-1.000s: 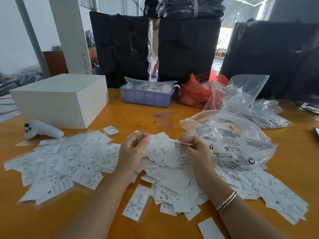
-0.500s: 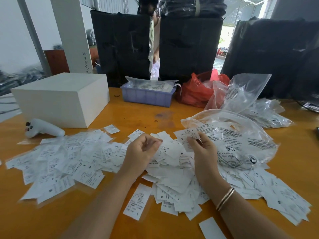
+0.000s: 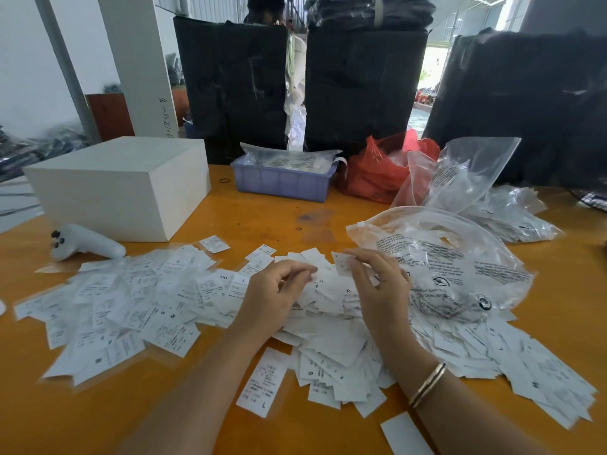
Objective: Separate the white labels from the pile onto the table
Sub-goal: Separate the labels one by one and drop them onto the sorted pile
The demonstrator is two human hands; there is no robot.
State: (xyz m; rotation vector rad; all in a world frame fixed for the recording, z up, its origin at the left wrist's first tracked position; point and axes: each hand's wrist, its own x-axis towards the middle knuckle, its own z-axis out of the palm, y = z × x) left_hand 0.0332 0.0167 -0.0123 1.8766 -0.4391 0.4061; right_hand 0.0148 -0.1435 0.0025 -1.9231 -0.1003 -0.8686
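Small white paper labels (image 3: pixel 331 343) with black print are covering the orange wooden table (image 3: pixel 262 221); a lavender plastic tray (image 3: pixel 282 185) is sitting beside a red plastic bag (image 3: pixel 371 175).

bare table (image 3: pixel 262 218) open ahead, white box (image 3: pixel 124 185) blocking left, clear bag (image 3: pixel 453 257) crowding right

- One white box (image 3: pixel 118 185), at ten o'clock.
- One blue tray (image 3: pixel 282 183), at twelve.
- One red bag (image 3: pixel 377 172), at one.
- One white controller (image 3: pixel 83 246), at nine.
- Two hands.
- Labels: too many to count.
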